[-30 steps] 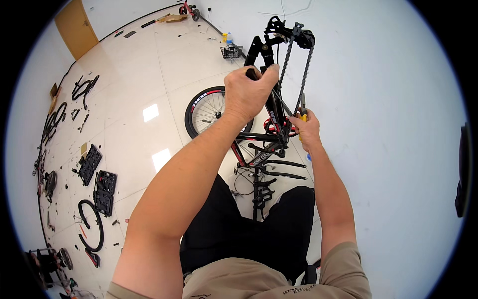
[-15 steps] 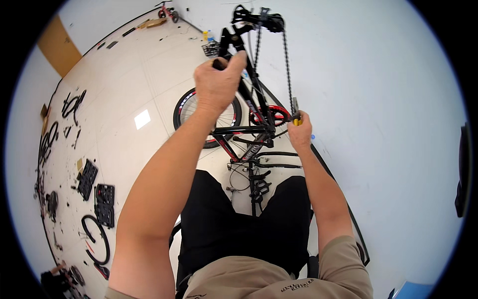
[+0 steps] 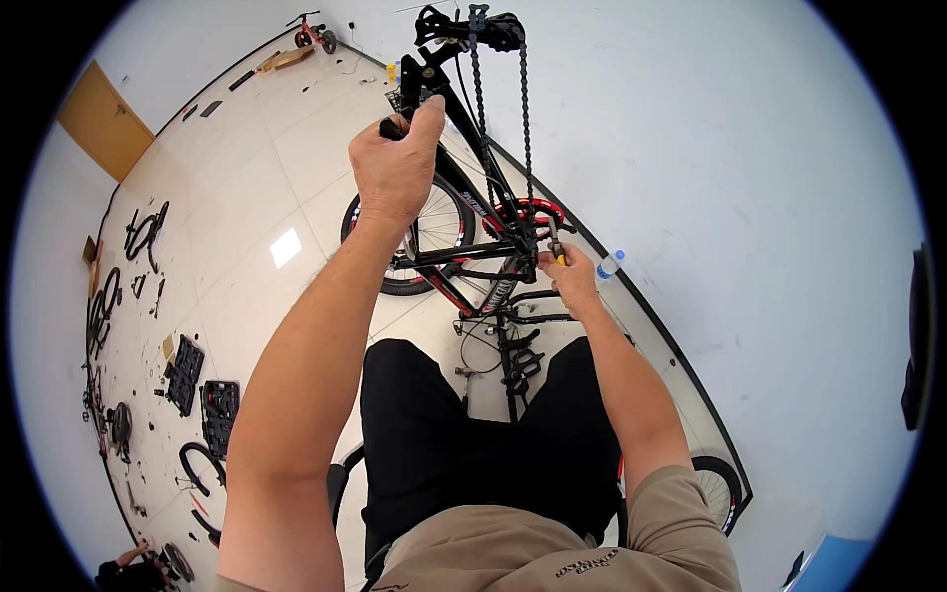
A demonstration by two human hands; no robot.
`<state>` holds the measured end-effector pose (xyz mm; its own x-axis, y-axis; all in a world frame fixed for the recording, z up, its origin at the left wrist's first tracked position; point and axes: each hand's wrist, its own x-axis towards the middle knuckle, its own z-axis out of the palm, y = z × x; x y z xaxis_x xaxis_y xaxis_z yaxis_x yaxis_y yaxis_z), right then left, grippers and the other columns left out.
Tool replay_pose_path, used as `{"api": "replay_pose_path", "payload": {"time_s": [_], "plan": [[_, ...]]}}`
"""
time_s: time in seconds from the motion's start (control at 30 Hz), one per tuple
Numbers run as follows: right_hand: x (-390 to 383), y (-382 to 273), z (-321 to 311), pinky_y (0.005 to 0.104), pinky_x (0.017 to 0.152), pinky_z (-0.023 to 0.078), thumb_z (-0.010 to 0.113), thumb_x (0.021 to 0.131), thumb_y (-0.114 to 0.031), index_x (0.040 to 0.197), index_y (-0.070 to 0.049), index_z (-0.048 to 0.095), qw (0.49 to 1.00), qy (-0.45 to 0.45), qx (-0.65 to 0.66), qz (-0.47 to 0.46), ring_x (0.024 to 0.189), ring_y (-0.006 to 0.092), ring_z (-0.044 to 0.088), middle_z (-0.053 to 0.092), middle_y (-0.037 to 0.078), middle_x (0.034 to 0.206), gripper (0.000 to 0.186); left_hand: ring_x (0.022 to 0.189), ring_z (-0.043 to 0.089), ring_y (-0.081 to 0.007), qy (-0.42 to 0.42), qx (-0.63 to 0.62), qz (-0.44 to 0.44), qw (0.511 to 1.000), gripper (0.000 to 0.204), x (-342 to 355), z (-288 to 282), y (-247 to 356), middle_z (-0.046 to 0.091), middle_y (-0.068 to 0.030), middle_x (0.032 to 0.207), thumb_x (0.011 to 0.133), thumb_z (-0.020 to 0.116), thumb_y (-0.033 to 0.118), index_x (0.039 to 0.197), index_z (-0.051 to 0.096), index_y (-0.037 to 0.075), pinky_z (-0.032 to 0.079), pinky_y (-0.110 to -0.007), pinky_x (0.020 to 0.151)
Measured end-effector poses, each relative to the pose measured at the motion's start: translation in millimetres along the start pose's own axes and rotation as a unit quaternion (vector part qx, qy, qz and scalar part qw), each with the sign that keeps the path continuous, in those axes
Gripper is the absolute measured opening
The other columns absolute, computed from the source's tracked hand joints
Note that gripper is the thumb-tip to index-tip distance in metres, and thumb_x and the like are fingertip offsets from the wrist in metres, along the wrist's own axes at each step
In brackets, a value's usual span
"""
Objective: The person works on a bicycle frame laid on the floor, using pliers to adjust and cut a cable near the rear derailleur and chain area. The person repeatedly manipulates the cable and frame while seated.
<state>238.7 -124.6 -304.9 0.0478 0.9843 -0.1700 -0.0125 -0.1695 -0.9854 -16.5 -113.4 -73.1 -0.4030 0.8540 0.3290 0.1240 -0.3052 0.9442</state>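
A black bicycle frame (image 3: 464, 185) with red trim stands upended in front of me. My left hand (image 3: 393, 170) is closed round one of its black tubes, whose dark end pokes out beside the thumb. From the rear derailleur (image 3: 505, 32) at the top, the chain (image 3: 527, 128) hangs in two runs down toward the red chainring (image 3: 548, 209). Just right of the crank, my right hand (image 3: 574, 280) is closed on pliers (image 3: 554, 237) with yellow on the handles. Their jaws point up beside the chainring; whether they touch it I cannot tell.
Behind the frame is a wheel (image 3: 434, 237). A water bottle (image 3: 612, 264) stands by the right wall. Open tool cases (image 3: 219, 416) and loose bike parts lie on the floor at left. A person in dark clothes (image 3: 133, 574) shows at the lower left.
The pliers and my right hand have moved down and left, from beside the chain to near the crank. The frame and my left hand appear farther left as the view has shifted.
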Motion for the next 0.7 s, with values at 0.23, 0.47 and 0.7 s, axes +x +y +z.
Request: {"api": "replay_pose_path", "payload": {"time_s": [0.23,0.47,0.7], "plan": [[-4,-1,0,0.0243,0.054,0.044,0.060,0.085,-0.002,0.122,0.001,0.055,0.997,0.050,0.039,0.035,0.089,0.0160,0.068,0.070,0.011,0.104,0.038,0.053,0.041,-0.0084,-0.004,0.003,0.016,1.000,0.050,-2,-2,5,0.049,0.0021,0.054,0.082,0.076,0.037,0.055,0.053,0.003,0.037,-0.027,0.051],[-25,29,8,0.0264,0.047,0.043,0.059,0.086,-0.008,0.108,0.000,0.055,0.977,0.157,0.126,0.064,0.061,0.0148,0.059,0.062,0.008,0.081,0.023,0.054,0.042,-0.0099,-0.001,0.017,0.017,1.000,0.048,-2,-1,4,0.049,0.0007,0.053,0.078,0.075,0.038,0.055,0.054,0.002,0.037,-0.028,0.052],[-89,70,54,0.0367,0.058,0.049,0.062,0.088,-0.011,0.119,-0.003,0.058,0.994,0.055,-0.088,0.029,0.062,0.0225,0.059,0.061,0.010,0.077,0.032,0.057,0.037,-0.0071,-0.010,0.041,0.011,0.999,0.046,-2,0,8,0.046,0.0058,0.059,0.084,0.076,0.037,0.059,0.052,0.007,0.033,-0.027,0.053]]}}
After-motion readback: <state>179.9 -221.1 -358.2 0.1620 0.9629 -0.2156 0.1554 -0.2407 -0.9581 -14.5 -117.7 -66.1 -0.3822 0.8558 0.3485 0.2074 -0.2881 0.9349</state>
